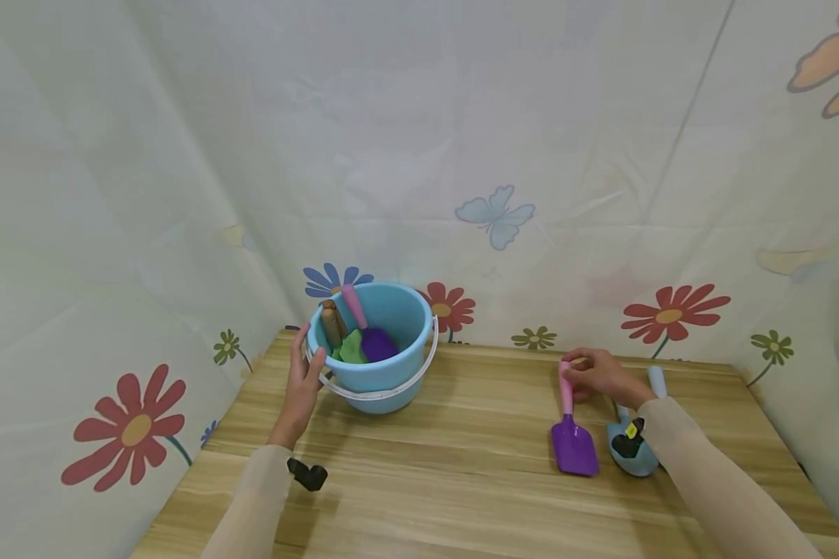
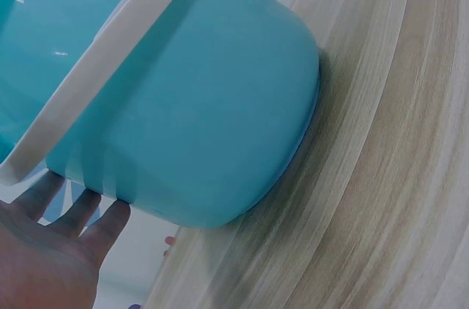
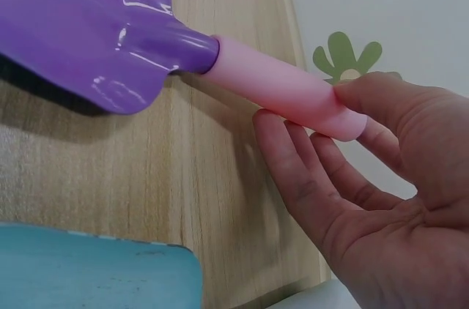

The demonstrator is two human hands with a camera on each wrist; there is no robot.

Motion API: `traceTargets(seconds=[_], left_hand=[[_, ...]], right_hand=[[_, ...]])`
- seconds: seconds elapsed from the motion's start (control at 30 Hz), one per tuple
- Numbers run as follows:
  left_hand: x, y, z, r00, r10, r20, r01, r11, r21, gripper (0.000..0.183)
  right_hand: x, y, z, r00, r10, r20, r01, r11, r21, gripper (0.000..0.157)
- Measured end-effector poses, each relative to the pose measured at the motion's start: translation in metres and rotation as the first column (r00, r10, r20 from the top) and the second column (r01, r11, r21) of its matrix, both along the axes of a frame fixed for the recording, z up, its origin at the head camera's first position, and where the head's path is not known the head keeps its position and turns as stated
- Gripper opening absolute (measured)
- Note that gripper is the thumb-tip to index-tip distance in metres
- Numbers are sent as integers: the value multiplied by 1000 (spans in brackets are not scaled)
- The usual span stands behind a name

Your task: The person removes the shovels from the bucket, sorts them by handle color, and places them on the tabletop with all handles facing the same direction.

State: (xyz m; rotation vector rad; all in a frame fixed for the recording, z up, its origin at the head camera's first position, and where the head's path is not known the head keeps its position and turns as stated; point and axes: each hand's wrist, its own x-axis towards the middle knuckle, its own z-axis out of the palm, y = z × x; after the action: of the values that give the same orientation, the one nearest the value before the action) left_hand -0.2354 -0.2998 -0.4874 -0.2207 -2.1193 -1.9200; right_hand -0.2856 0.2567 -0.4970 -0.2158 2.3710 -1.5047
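My right hand (image 1: 601, 374) pinches the pink handle of a purple toy shovel (image 1: 574, 449) between thumb and fingers. In the right wrist view a shadow lies under the shovel's blade (image 3: 95, 23); whether it touches the table, I cannot tell. At the left, my left hand (image 1: 302, 392) rests against the outside of a light blue bucket (image 1: 384, 380), fingers fairly straight on its wall (image 2: 205, 104). The bucket's white handle (image 1: 391, 394) hangs down at the front. Inside are another purple shovel (image 1: 377, 345) with a pink handle, a green piece (image 1: 352, 349) and brown-handled items (image 1: 332, 322).
Beside my right hand lies a light blue shovel (image 1: 636, 460), partly covered by my wrist and its black camera mount. A second light blue handle (image 1: 657, 380) shows behind it. The wooden table (image 1: 475, 458) meets a flower-printed curtain (image 1: 391, 155) at the back and sides.
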Motion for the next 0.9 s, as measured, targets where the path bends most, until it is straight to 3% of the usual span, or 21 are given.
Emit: traceTargets(seconds=[0.9], left_hand=[[0, -1, 0, 1000, -4, 8, 4, 1000, 7, 63]], right_hand=[[0, 2, -3, 1000, 5, 20, -5, 1000, 10, 53]])
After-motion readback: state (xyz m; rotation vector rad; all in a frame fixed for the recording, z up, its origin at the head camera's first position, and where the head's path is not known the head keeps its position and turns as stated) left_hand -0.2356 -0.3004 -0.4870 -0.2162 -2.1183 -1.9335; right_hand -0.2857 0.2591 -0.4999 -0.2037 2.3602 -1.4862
